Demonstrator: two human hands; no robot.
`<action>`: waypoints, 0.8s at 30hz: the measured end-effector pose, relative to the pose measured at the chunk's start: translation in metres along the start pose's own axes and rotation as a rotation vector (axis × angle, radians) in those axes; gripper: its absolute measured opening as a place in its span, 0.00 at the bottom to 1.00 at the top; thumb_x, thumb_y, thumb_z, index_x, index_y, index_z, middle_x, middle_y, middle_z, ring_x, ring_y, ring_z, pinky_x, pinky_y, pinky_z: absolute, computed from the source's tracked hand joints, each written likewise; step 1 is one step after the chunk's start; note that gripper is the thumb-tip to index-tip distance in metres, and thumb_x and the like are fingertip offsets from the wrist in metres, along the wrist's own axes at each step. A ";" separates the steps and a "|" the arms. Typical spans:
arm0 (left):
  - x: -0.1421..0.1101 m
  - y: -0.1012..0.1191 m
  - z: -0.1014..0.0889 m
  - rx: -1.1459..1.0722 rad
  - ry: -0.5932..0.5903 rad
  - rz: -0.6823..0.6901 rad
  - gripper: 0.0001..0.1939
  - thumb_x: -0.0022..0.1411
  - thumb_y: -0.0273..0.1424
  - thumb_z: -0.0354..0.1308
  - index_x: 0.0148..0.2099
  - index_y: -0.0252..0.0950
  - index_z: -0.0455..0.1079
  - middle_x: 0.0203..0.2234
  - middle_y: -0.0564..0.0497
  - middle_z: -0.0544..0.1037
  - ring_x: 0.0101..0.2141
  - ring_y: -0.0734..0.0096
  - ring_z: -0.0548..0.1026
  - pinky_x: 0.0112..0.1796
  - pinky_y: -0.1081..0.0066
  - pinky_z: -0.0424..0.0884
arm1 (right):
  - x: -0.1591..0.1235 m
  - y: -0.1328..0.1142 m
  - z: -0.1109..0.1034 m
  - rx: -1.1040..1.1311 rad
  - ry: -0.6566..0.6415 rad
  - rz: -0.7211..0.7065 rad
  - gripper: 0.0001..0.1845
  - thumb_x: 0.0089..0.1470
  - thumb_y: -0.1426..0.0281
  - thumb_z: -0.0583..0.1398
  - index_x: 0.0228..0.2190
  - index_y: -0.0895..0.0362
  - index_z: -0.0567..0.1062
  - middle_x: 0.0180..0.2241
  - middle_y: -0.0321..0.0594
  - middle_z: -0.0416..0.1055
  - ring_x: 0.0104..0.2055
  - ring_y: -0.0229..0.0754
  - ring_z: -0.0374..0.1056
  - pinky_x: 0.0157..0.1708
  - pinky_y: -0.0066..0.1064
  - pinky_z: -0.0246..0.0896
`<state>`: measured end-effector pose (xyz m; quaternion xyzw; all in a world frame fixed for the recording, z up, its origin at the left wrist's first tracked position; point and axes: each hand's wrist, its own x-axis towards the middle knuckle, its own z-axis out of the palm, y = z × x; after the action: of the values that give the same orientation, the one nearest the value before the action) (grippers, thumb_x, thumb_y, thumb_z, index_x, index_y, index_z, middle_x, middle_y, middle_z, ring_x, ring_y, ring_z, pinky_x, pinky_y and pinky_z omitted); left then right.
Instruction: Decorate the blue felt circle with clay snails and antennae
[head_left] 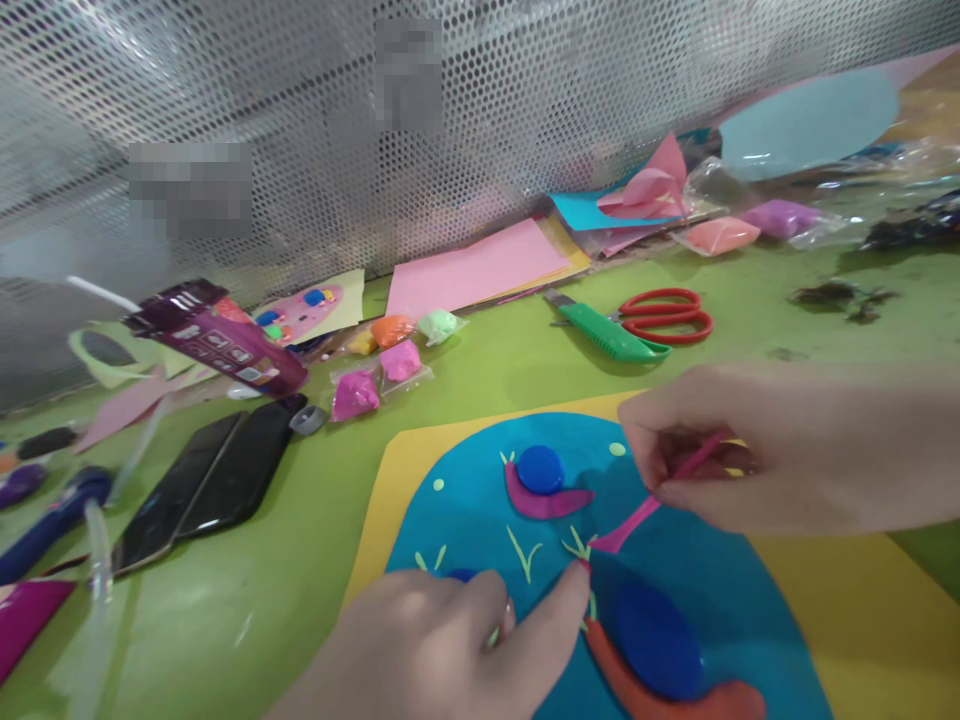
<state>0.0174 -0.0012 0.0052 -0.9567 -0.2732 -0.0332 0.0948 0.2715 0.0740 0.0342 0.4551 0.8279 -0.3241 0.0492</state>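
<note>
My right hand [697,460] is closed round a pink plastic clay-modelling tool [626,525]. The tool's flat tip touches a small tuft of light green clay grass [577,545] on the blue paper picture [480,545]. My left hand [457,650] has its index finger stretched out to the base of that tuft. Its other fingers are curled in, with a bit of light green clay [493,636] showing between them. Above lies a magenta clay snail [547,500] with a blue shell. Below is an orange clay snail [630,670] with a larger blue shell. My left hand partly hides another blue piece.
Behind the picture lie a green utility knife [611,335] and red-handled scissors [667,318]. Small bags of clay [356,393], a phone [240,470] and a purple cup with a straw [221,335] stand or lie leftward. Pink paper [472,265] rests by the perforated metal panel [315,120].
</note>
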 end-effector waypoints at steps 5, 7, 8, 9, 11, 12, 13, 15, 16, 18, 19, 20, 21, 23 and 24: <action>0.000 0.000 0.000 -0.014 0.014 0.001 0.26 0.58 0.19 0.42 0.58 0.38 0.60 0.16 0.57 0.67 0.15 0.79 0.67 0.16 0.81 0.64 | 0.000 0.003 -0.002 0.004 0.007 -0.011 0.06 0.48 0.63 0.54 0.25 0.50 0.68 0.22 0.30 0.67 0.21 0.36 0.59 0.16 0.25 0.50; 0.000 0.000 0.000 -0.018 0.027 -0.004 0.25 0.58 0.19 0.42 0.57 0.38 0.61 0.16 0.57 0.67 0.15 0.79 0.67 0.17 0.81 0.64 | 0.000 0.004 -0.004 0.023 -0.002 -0.019 0.06 0.49 0.63 0.54 0.26 0.50 0.68 0.23 0.31 0.67 0.22 0.36 0.61 0.16 0.25 0.52; 0.000 0.001 0.000 -0.020 0.032 -0.006 0.25 0.58 0.19 0.42 0.56 0.38 0.62 0.16 0.57 0.67 0.15 0.79 0.67 0.17 0.82 0.65 | 0.001 0.004 -0.004 0.029 -0.006 -0.021 0.05 0.49 0.64 0.54 0.26 0.50 0.68 0.23 0.31 0.68 0.23 0.36 0.61 0.17 0.25 0.52; 0.000 0.001 0.000 -0.022 0.036 -0.008 0.25 0.58 0.19 0.42 0.56 0.38 0.62 0.16 0.57 0.67 0.15 0.79 0.67 0.18 0.82 0.65 | 0.001 0.004 -0.004 0.032 -0.008 -0.026 0.05 0.48 0.64 0.54 0.26 0.51 0.68 0.23 0.31 0.68 0.22 0.36 0.61 0.16 0.25 0.52; 0.000 0.001 -0.001 -0.024 0.043 -0.014 0.24 0.58 0.20 0.42 0.55 0.38 0.63 0.16 0.56 0.68 0.16 0.79 0.68 0.18 0.82 0.65 | 0.001 0.004 -0.004 0.023 -0.001 -0.047 0.04 0.47 0.65 0.55 0.25 0.50 0.69 0.22 0.30 0.68 0.21 0.35 0.61 0.15 0.25 0.51; 0.000 0.001 -0.001 -0.023 0.044 -0.017 0.23 0.59 0.20 0.42 0.55 0.38 0.63 0.17 0.56 0.68 0.16 0.79 0.68 0.18 0.82 0.65 | 0.001 0.004 -0.003 0.017 0.007 -0.059 0.04 0.47 0.65 0.55 0.24 0.50 0.69 0.21 0.30 0.68 0.20 0.35 0.60 0.14 0.24 0.51; 0.000 0.001 -0.001 -0.021 0.043 -0.022 0.23 0.59 0.21 0.43 0.55 0.39 0.64 0.17 0.56 0.68 0.16 0.79 0.68 0.18 0.82 0.65 | 0.002 0.004 -0.003 0.010 0.016 -0.071 0.04 0.47 0.65 0.55 0.24 0.50 0.68 0.20 0.29 0.68 0.19 0.35 0.60 0.13 0.24 0.50; 0.000 0.001 -0.001 -0.021 0.040 -0.022 0.23 0.59 0.21 0.44 0.55 0.39 0.64 0.17 0.56 0.68 0.16 0.80 0.68 0.18 0.82 0.65 | 0.002 0.004 -0.003 0.009 0.032 -0.095 0.04 0.46 0.66 0.55 0.23 0.49 0.68 0.20 0.29 0.67 0.18 0.35 0.60 0.12 0.24 0.50; 0.000 0.001 -0.001 -0.023 0.037 -0.020 0.22 0.59 0.22 0.44 0.55 0.39 0.64 0.17 0.56 0.68 0.16 0.80 0.68 0.19 0.82 0.65 | 0.002 0.004 -0.003 0.012 0.041 -0.105 0.03 0.46 0.66 0.55 0.23 0.49 0.68 0.20 0.29 0.67 0.19 0.35 0.60 0.12 0.24 0.51; -0.001 0.001 -0.001 -0.030 0.031 -0.018 0.23 0.59 0.22 0.44 0.55 0.39 0.63 0.17 0.56 0.68 0.16 0.79 0.68 0.19 0.82 0.66 | 0.002 0.004 -0.003 0.022 0.048 -0.121 0.03 0.46 0.67 0.55 0.23 0.50 0.68 0.20 0.30 0.67 0.19 0.35 0.61 0.11 0.24 0.51; -0.001 0.001 -0.001 -0.033 0.030 -0.018 0.23 0.59 0.22 0.44 0.55 0.39 0.63 0.17 0.56 0.68 0.16 0.79 0.68 0.19 0.82 0.66 | 0.002 0.004 -0.003 0.026 0.050 -0.125 0.03 0.46 0.67 0.55 0.23 0.50 0.68 0.19 0.30 0.67 0.18 0.35 0.61 0.11 0.24 0.51; -0.001 0.001 -0.002 -0.036 0.030 -0.019 0.23 0.59 0.21 0.43 0.55 0.39 0.63 0.17 0.56 0.68 0.16 0.79 0.68 0.19 0.81 0.66 | 0.003 0.004 -0.003 0.031 0.051 -0.127 0.03 0.46 0.67 0.55 0.23 0.50 0.68 0.19 0.30 0.67 0.18 0.35 0.60 0.10 0.25 0.50; -0.001 0.001 -0.002 -0.037 0.029 -0.021 0.23 0.59 0.21 0.43 0.55 0.39 0.63 0.17 0.56 0.68 0.16 0.79 0.68 0.19 0.81 0.66 | 0.003 0.004 -0.003 0.036 0.054 -0.132 0.03 0.46 0.67 0.56 0.23 0.50 0.68 0.19 0.31 0.67 0.17 0.35 0.60 0.10 0.25 0.49; -0.001 0.001 -0.002 -0.040 0.033 -0.017 0.24 0.59 0.21 0.43 0.55 0.39 0.64 0.17 0.56 0.68 0.16 0.79 0.68 0.18 0.81 0.66 | 0.003 0.004 -0.003 0.047 0.059 -0.143 0.03 0.46 0.68 0.56 0.22 0.51 0.68 0.18 0.31 0.66 0.16 0.34 0.59 0.10 0.25 0.48; 0.000 0.001 -0.003 -0.041 0.036 -0.014 0.24 0.58 0.20 0.42 0.55 0.38 0.64 0.17 0.56 0.68 0.16 0.79 0.68 0.18 0.81 0.65 | 0.003 0.003 -0.003 0.056 0.062 -0.149 0.03 0.46 0.68 0.56 0.22 0.51 0.68 0.18 0.31 0.66 0.16 0.34 0.58 0.10 0.24 0.48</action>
<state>0.0177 -0.0029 0.0075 -0.9557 -0.2776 -0.0565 0.0796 0.2730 0.0791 0.0336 0.4034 0.8513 -0.3354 -0.0134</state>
